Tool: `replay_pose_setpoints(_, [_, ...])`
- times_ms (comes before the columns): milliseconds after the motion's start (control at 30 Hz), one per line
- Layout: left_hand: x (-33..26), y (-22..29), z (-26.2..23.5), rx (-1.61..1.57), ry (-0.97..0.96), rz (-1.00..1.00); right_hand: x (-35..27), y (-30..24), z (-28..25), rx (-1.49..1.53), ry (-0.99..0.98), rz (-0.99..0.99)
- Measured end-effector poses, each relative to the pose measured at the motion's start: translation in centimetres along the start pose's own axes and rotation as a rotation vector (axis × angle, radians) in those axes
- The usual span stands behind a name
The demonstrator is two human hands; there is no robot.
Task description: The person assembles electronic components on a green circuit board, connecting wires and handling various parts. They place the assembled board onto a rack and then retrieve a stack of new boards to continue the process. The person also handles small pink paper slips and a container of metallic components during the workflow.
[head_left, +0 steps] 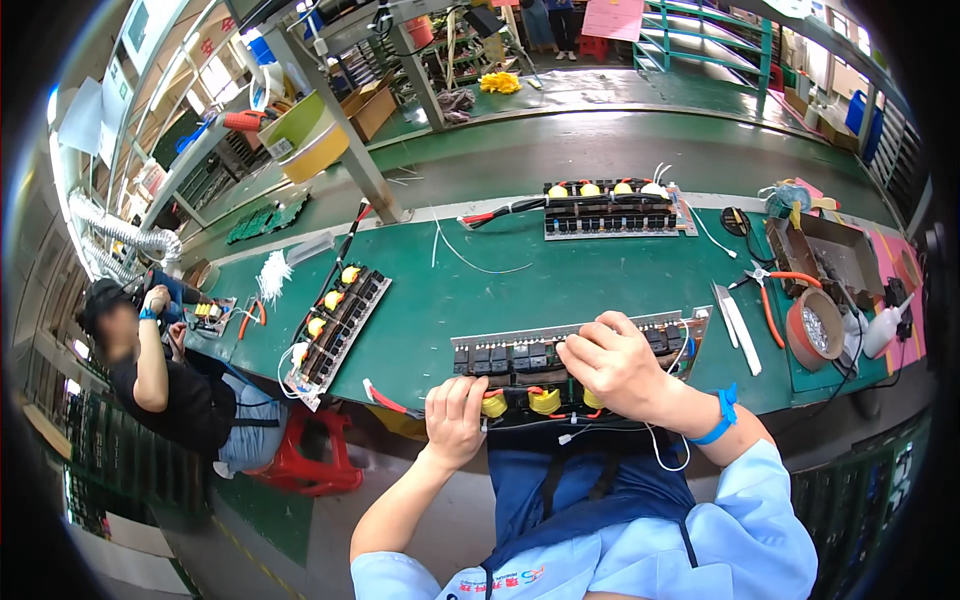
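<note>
A long circuit board (500,358) with rows of black components lies at the bench's front edge, right before me. Yellow ring-shaped coils (545,401) with red wires line its near side, and thin white leads hang over the edge. My left hand (455,422) is closed on the board's near left corner, fingertips curled over the rim. Bent over the middle of the same board, my right hand (618,368) has its fingers pressed together at the black parts. What lies under those fingertips is hidden. A blue band (718,415) circles my right wrist.
Similar boards lie at the back (615,212) and left (340,325). To the right are orange-handled cutters (768,312), a white strip-like tool (737,330), a round tub (813,330) and a brown box (835,245). A co-worker (180,390) sits at the left.
</note>
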State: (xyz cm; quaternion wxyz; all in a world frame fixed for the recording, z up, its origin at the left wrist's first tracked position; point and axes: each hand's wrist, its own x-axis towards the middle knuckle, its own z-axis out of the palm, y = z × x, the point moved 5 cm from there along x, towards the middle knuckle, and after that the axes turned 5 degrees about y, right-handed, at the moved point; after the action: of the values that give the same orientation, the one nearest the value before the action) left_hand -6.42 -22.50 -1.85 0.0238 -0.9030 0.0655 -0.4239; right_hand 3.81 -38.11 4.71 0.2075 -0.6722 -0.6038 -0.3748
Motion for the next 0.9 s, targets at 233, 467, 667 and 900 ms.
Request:
replay_pose_setpoints(233, [-0.1,-0.1,0.3,-0.015,-0.002,0.02,-0.2,1.5,-1.1,0.177,-0.005,0.139])
replay_pose_setpoints(467, [0.8,-0.4,0.8,-0.071,-0.036,-0.022,-5.6,5.5,-5.4,0.099,0.12,0.398])
replay_pose_setpoints(667, [0.8,-1.2,1.3,-0.167,0.009,-0.029,-8.6,5.7,-5.0,0.003,-0.014,0.422])
replay_pose_setpoints(900, [1.4,-1.6,1.9,-0.171,-0.038,0.004,-9.0,7.1,-4.0,-0.025,0.036,0.398])
